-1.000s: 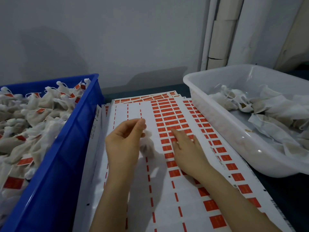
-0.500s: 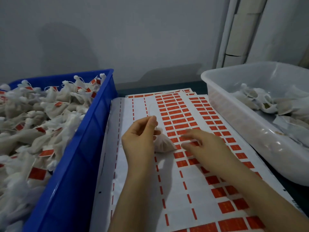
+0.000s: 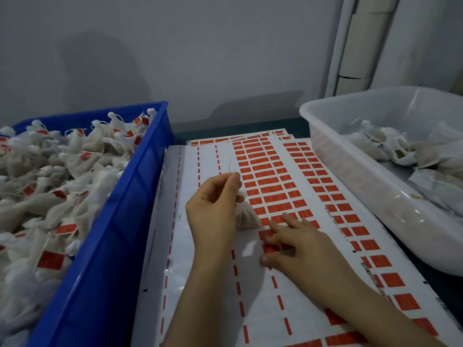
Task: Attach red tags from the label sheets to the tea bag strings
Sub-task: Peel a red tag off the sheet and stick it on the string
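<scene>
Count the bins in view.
2. A blue crate at the left, full of tagged tea bags; a white tub at the right, with bags showing no tags. Both run off frame; no third seen.

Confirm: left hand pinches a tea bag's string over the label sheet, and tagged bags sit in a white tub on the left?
Wrong container: the head view shows the tagged bags in a blue crate on the left. The rest holds.

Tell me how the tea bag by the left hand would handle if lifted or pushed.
Probably light: the left hand pinches only the string of the tea bag. Likely floppy: its gathered cloth looks soft and would sag, not roll. Pushed, it might slide on the glossy sheet.
</scene>
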A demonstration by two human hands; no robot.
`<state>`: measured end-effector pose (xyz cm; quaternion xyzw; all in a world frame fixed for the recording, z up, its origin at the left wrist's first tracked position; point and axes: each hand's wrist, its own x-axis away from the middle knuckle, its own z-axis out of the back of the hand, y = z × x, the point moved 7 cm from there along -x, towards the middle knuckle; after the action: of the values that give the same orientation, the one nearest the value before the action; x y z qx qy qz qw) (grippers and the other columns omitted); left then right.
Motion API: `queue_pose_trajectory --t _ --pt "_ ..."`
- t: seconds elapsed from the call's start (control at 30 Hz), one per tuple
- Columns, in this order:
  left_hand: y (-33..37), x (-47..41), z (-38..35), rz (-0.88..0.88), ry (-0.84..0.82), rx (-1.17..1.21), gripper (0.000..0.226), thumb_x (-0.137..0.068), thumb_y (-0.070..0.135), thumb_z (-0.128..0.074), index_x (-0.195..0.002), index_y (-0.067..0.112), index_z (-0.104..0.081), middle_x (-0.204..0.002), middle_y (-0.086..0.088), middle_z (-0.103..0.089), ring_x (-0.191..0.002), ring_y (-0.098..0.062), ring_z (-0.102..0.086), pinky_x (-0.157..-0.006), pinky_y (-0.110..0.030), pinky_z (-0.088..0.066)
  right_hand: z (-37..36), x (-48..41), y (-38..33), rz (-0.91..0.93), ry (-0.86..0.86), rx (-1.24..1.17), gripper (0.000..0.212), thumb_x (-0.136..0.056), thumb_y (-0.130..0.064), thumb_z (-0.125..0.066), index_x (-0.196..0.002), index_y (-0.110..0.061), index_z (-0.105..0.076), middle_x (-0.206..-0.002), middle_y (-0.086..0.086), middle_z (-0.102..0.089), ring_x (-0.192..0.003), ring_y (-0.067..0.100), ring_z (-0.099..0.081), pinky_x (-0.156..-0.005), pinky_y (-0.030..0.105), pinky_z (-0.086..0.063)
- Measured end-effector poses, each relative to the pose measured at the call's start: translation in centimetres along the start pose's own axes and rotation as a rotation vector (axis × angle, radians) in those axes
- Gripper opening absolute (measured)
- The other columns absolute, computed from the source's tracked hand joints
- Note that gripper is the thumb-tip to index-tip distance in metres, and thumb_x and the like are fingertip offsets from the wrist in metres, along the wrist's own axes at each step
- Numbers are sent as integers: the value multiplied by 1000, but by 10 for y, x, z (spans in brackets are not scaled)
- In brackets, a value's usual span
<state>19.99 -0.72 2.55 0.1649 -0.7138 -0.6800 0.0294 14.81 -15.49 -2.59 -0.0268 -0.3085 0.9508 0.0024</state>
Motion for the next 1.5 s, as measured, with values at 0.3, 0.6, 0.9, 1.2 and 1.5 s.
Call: queue_pose_trajectory --t 0.3,0.6,0.9,1.2,1.5 --pt "1 1 -3 -13 -24 -1 6 -85 30 -64 -81 31 -68 -77 23 -68 -72 2 -65 -51 -5 -45 3 4 -3 52 29 53 31 -85 -55 -50 -110 -42 -63 -141 -19 -41 -135 6 -28 -111 34 -19" --pt "-2 1 -5 -18 -33 -11 6 -83 32 -64 -84 30 -69 -80 21 -69 -74 1 -66 -52 -5 -46 2 6 -5 115 59 73 34 -81 -58 -52 -108 -39 -64 -136 -24 -45 -135 4 -27 -108 29 -7" --pt "-1 0 -3 -15 -31 -11 6 -84 33 -64 -84 30 -69 -79 22 -69 -73 2 -65 -51 -5 -45 4 4 -4 88 39 24 29 -82 -53 -56 -104 -38 -66 -134 -22 -47 -135 5 -29 -114 35 -11" --pt "-1 1 -3 -9 -30 -16 5 -83 33 -64 -84 30 -69 -78 22 -69 -73 2 -65 -52 -5 -46 1 4 -2 60 16 9 29 -81 -50 -59 -108 -39 -66 -139 -18 -44 -135 7 -30 -114 37 -17" --pt "-2 1 -3 6 -22 -26 5 -84 32 -64 -81 32 -68 -79 24 -68 -74 4 -64 -50 -4 -45 4 5 -8 148 57 131 35 -88 -54 -43 -116 -43 -59 -139 -22 -42 -135 5 -29 -105 24 -2"
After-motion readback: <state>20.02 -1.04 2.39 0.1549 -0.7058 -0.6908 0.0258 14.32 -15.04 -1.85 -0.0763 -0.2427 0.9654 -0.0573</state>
